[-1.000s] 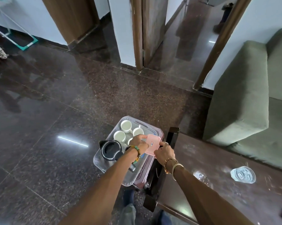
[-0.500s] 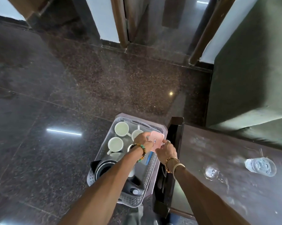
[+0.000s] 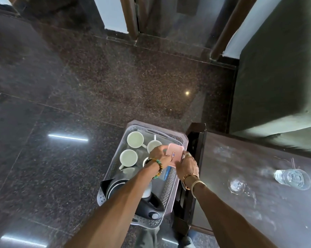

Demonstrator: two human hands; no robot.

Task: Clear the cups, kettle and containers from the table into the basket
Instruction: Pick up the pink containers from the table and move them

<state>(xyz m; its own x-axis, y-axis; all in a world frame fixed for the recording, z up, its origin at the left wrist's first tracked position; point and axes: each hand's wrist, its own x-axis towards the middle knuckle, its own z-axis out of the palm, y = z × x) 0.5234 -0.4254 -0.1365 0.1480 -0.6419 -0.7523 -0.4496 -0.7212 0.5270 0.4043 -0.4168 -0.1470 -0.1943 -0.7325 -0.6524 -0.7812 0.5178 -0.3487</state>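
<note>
Holding pink container [image 3: 175, 154] w/ left hand [image 3: 161, 156] & right hand [image 3: 187, 165], both curled round its edges, just over basket [image 3: 169, 190] right side, beside table [image 3: 258, 212]; best kept level, lowered into gap next to cups [image 3: 135, 139] & kettle [image 3: 116, 187], released once seated.

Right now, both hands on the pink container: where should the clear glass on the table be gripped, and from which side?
Wrap the fingers round the side wall of the clear glass, below the rim, coming in with the right hand from the near side. It seems to stand mouth up on the table, nothing against it, so its round wall is free.
</note>
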